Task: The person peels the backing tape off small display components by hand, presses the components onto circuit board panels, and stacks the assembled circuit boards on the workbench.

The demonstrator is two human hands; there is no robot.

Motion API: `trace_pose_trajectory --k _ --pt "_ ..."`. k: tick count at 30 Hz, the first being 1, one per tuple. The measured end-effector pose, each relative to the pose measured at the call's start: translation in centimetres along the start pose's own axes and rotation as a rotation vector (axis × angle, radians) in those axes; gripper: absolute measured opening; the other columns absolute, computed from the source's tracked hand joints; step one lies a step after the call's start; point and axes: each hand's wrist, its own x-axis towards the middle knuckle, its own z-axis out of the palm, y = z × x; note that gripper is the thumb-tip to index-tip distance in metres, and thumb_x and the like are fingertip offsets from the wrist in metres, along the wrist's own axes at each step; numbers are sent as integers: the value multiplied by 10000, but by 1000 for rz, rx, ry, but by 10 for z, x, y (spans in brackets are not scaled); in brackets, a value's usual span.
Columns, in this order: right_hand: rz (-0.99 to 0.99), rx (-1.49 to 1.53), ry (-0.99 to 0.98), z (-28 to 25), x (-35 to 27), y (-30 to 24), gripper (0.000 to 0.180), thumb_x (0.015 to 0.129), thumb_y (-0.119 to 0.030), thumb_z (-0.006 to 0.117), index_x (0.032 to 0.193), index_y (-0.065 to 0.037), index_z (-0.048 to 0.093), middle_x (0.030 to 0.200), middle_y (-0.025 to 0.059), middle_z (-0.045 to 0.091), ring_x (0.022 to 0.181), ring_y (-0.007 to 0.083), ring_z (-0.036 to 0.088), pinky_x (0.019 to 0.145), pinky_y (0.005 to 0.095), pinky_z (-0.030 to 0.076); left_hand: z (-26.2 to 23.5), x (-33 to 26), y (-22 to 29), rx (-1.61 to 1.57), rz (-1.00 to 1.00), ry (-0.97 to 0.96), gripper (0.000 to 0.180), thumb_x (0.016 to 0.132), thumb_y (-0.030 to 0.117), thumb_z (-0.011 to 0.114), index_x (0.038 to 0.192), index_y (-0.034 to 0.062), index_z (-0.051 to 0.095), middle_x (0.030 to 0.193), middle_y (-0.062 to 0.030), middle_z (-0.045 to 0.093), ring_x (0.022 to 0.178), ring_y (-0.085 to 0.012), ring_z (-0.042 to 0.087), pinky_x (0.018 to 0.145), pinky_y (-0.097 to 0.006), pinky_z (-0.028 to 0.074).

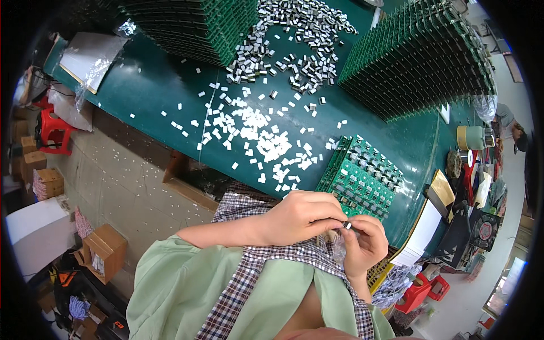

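Observation:
Near the table's front edge, my left hand (303, 216) and my right hand (365, 243) meet fingertip to fingertip. Pinched between them is a small black-and-white block (347, 225), mostly hidden by the fingers. Just beyond the hands lies a green circuit board panel (362, 184), with rows of small parts on its face. Loose white rectangles (255, 124) are scattered over the table left of the panel. Farther back spreads a big heap of small black-and-white blocks (309, 42), similar in look to the held one.
Tall stacks of green circuit boards stand at the back left (181, 25) and back right (419, 62) of the green table (153, 85). A clipboard with paper (419, 229), a green cup (471, 137) and a small fan (485, 229) are at the right. Red stools (54, 130) stand on the floor.

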Motion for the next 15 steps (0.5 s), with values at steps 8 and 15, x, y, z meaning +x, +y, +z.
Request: trace_pose_trajectory --k 8,15 --pt "38 -29 48 -4 -7 12 197 675 51 724 845 30 628 856 122 639 759 177 613 646 268 494 -2 2 6 158 -64 -99 126 719 38 706 815 40 625 812 -82 623 710 -224 616 597 -301 491" --pt "46 -364 4 -50 22 18 200 712 76 677 903 21 656 862 119 639 769 191 631 654 262 505 -128 19 -12 1213 -123 286 332 844 -13 498 1165 35 572 1147 -156 563 1057 -309 530 925 -357 403"
